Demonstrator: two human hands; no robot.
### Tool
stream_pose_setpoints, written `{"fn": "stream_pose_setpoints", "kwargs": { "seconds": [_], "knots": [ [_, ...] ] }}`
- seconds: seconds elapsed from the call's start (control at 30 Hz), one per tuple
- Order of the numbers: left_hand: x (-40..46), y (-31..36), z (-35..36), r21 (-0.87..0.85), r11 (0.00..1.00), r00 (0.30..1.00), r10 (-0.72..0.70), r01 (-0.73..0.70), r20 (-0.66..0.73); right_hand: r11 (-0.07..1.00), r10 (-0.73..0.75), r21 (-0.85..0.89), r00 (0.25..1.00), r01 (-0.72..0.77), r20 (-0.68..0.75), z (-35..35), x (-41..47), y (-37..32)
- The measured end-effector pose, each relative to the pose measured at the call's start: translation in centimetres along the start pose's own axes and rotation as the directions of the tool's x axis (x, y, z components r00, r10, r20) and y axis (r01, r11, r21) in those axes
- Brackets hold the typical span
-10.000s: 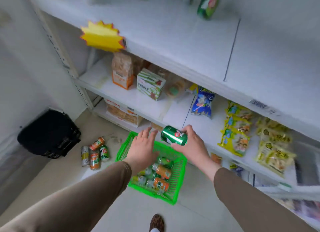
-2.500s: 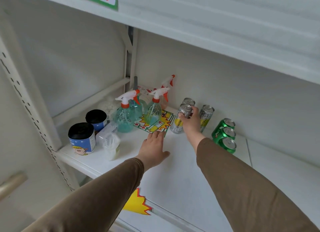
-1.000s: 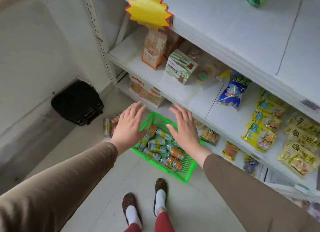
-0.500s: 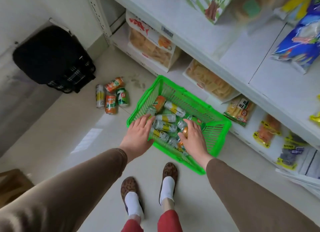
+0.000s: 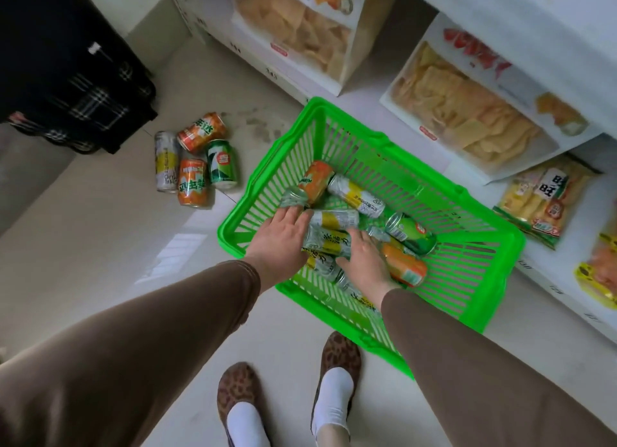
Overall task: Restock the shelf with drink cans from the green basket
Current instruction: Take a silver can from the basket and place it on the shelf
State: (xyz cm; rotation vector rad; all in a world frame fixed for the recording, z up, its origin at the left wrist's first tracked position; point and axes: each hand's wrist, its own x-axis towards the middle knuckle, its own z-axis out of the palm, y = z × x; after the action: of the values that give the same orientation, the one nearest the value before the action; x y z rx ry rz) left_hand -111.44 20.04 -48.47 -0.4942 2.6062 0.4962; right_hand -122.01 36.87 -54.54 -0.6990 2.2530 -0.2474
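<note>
The green basket [image 5: 384,152] stands on the floor before the bottom shelf. Several drink cans lie in it: an orange can [image 5: 315,182], a green can [image 5: 412,232], another orange one [image 5: 404,266] and slim silver-and-yellow cans [image 5: 355,196]. Both my hands are down inside the basket. My left hand [image 5: 283,236] lies flat on the cans with its fingers spread. My right hand [image 5: 364,259] curls its thumb and fingers around one silver-and-yellow can [image 5: 329,241], which lies between the two hands.
Several more cans [image 5: 193,166] lie on the floor left of the basket. A black bag [image 5: 66,79] sits at the far left. Large snack bags [image 5: 467,112] and smaller packets [image 5: 547,199] fill the bottom shelf. My slippered feet [image 5: 337,356] stand close to the basket.
The view has dropped closer to the basket. Both hands have pushed deeper among the cans, and my right hand has closed around a silver-and-yellow can.
</note>
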Motion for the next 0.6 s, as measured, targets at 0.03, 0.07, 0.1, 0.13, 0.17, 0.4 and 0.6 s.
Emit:
{"fn": "stream_pose_setpoints", "kwargs": {
  "seconds": [0.03,0.07,0.1,0.13,0.17,0.4,0.6],
  "knots": [
    [0.6,-0.2,0.5,0.000,1.000,1.000,0.008,-0.008,0.010,1.000,-0.008,0.003,1.000,0.008,0.015,0.6,1.0,-0.1],
    [1.0,-0.4,0.9,-0.008,1.000,1.000,0.015,-0.015,0.017,1.000,-0.018,0.005,0.999,0.018,0.034,1.2,1.8,-0.2],
    [1.4,-0.6,1.3,-0.019,1.000,1.000,0.020,-0.019,0.021,1.000,-0.028,0.002,0.998,0.028,0.049,1.8,2.4,-0.3],
    [1.7,-0.8,1.7,-0.032,0.999,1.000,0.021,-0.021,0.021,0.999,-0.036,-0.013,0.998,0.036,0.052,2.5,2.9,-0.4],
    [2.0,-1.0,1.9,-0.042,0.999,1.000,0.021,-0.020,0.018,0.998,-0.040,-0.049,0.998,0.042,0.038,3.1,3.3,-0.5],
    [2.5,-2.0,2.2,-0.119,0.993,1.000,0.014,-0.014,0.002,0.959,0.020,-0.279,0.997,-0.039,-0.068,4.4,4.4,-0.2],
    [0.3,-1.4,0.1,-0.118,0.992,0.999,-0.031,0.032,0.014,0.991,0.105,0.080,0.994,-0.102,-0.023,1.1,2.2,-1.3]
  ]
}}
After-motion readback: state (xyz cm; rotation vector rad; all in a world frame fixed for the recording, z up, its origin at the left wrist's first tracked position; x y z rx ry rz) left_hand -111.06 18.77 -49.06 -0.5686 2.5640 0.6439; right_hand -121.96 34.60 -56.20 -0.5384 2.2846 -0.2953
